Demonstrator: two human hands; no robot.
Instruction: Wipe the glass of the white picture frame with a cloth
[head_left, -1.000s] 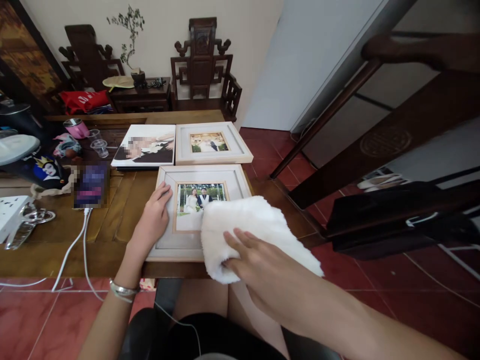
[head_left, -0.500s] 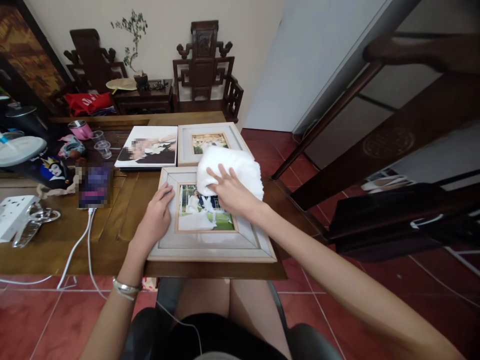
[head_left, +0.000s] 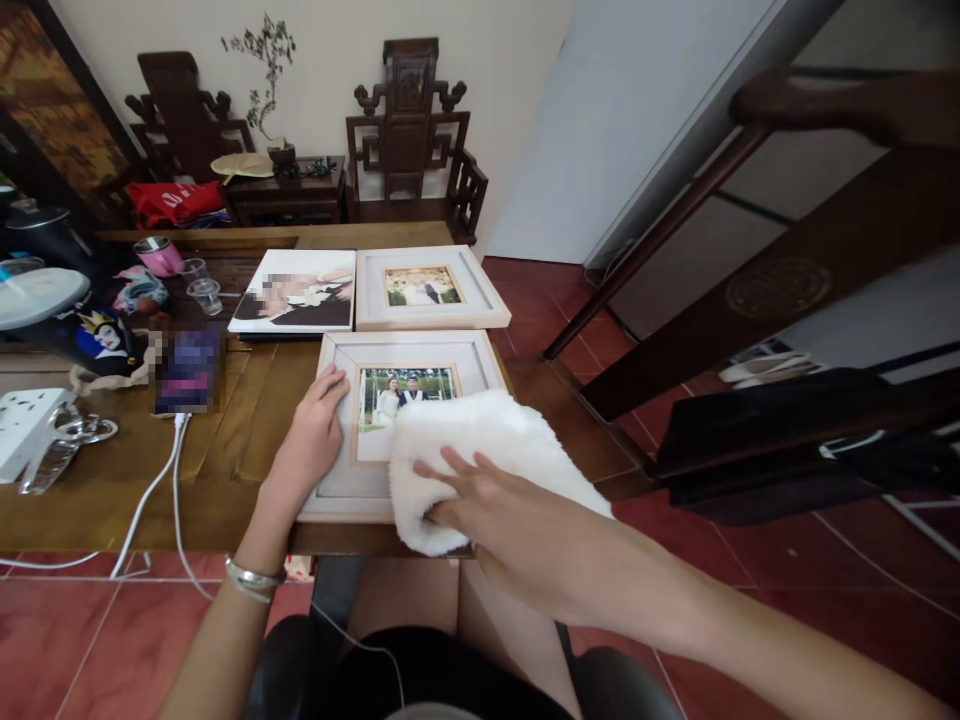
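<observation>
A pale wooden picture frame (head_left: 420, 348) with a wedding photo lies flat at the near edge of the wooden table (head_left: 247, 430). My left hand (head_left: 311, 440) rests flat on the frame's left border, fingers stretched out. My right hand (head_left: 469, 495) presses a fluffy white cloth (head_left: 480, 440) onto the frame's lower right part, fingers spread over the cloth's near edge. The cloth hides the frame's near right corner and part of the photo.
Behind lie a second framed photo (head_left: 427, 288) and a frameless print (head_left: 296, 292). At left are a phone (head_left: 187, 368) with white cables (head_left: 154, 490), a power strip (head_left: 26, 425), plastic cups (head_left: 202, 290) and a pink cup (head_left: 159, 257). Dark wooden chairs (head_left: 409, 130) stand beyond; a dark railing (head_left: 750, 250) is at right.
My right hand has drawn the cloth from the frame's far right corner back toward me to the near right part. My left hand has stayed on the left border.
</observation>
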